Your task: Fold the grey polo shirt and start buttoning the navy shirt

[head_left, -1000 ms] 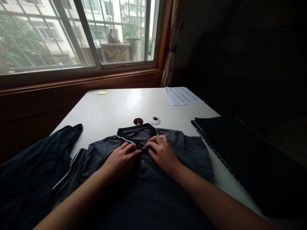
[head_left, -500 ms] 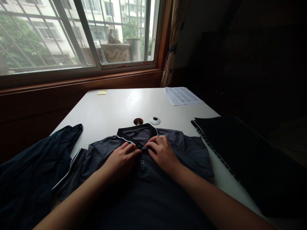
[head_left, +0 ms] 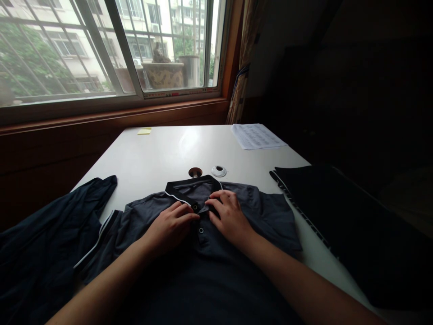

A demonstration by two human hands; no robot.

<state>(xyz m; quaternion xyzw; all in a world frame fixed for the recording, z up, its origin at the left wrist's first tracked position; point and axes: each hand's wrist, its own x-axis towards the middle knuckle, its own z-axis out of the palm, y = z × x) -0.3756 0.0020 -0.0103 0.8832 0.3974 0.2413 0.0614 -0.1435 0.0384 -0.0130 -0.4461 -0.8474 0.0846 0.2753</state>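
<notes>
Left hand (head_left: 172, 224) and right hand (head_left: 230, 217) pinch dark-grey polo shirt (head_left: 206, 253) below its black collar (head_left: 176, 187), apparently mid-buttoning; next move needs fingertip precision.

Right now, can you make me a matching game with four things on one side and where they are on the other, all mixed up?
Things:
1. note
2. papers
3. shirt
4. white ring

Places:
A. under the left hand and right hand
B. next to the hole
C. by the far right corner of the table
D. by the table's far left corner

Right pairs: 1-D, 2-C, 3-A, 4-B
</notes>
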